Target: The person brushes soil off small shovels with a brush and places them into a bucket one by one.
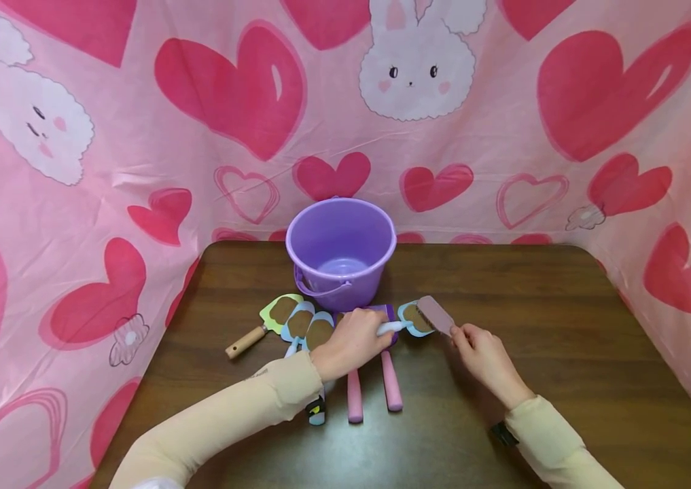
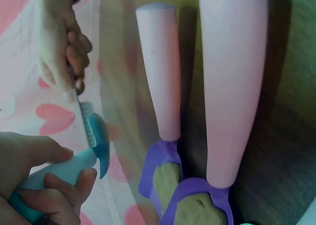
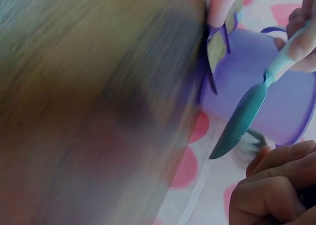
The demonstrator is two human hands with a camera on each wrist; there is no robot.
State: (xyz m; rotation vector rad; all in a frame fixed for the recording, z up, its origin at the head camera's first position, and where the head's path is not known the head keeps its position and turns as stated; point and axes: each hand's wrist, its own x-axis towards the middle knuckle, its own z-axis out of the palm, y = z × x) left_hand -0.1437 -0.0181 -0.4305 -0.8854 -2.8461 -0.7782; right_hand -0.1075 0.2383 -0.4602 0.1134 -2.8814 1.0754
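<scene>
My left hand (image 1: 354, 343) grips the pale blue handle of a small toy shovel (image 1: 391, 327), holding it above the table. Brown, clay-like material (image 1: 416, 318) covers the shovel's blade. In my right hand (image 1: 487, 356) is a brush (image 1: 437, 315) with a mauve back, its bristles against or very near that blade. The left wrist view shows the bristles (image 2: 88, 119) beside the teal blade (image 2: 101, 141). From the right wrist, the teal blade (image 3: 242, 121) appears edge-on and my fingers (image 3: 269, 200) hide most of the brush.
A purple bucket (image 1: 345, 288) stands at the back of the table (image 1: 541, 305). Left of my hands lie a green shovel with a wooden handle (image 1: 247, 341) and blue shovels (image 1: 298, 322). Two purple shovels with pink handles (image 1: 391, 384) lie below my left hand, clay (image 2: 200, 210) on their blades.
</scene>
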